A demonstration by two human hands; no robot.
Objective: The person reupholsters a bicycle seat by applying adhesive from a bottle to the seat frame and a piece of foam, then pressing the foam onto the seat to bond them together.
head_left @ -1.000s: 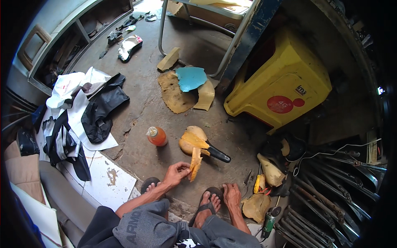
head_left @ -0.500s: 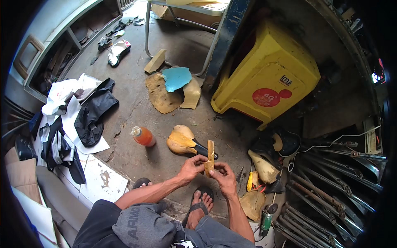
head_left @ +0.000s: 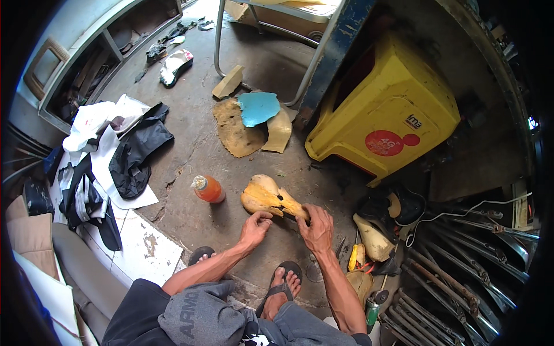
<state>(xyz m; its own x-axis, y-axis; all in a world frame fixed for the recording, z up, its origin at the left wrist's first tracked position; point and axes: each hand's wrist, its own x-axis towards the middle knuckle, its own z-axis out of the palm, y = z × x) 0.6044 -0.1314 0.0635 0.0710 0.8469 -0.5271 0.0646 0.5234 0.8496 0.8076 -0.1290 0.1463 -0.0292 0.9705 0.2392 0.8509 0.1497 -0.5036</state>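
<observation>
A bicycle saddle [head_left: 259, 199] padded with yellowish foam lies on the floor in front of me, its wide end to the left. A foam strip [head_left: 292, 206] now covers its narrow nose, and small dark gaps show where the strip meets the larger padding. My right hand [head_left: 316, 229] grips the strip and nose at the right end, fingers over the far side and thumb on the near side. My left hand [head_left: 254, 229] is just off the saddle's near edge, fingers loosely bent and apart from the thumb, with nothing seen in it.
An orange bottle [head_left: 209, 190] stands left of the saddle. Foam scraps [head_left: 238, 130] and a blue sheet piece [head_left: 259, 108] lie beyond, near a yellow plastic stool [head_left: 384, 115]. Metal tubes [head_left: 461, 277], another saddle [head_left: 374, 237] and a yellow-handled tool [head_left: 352, 258] are at right.
The foam strip, held up between both hands before, has gone down onto the saddle's dark nose. My right hand followed it; my left hand let go and drew back to the left.
</observation>
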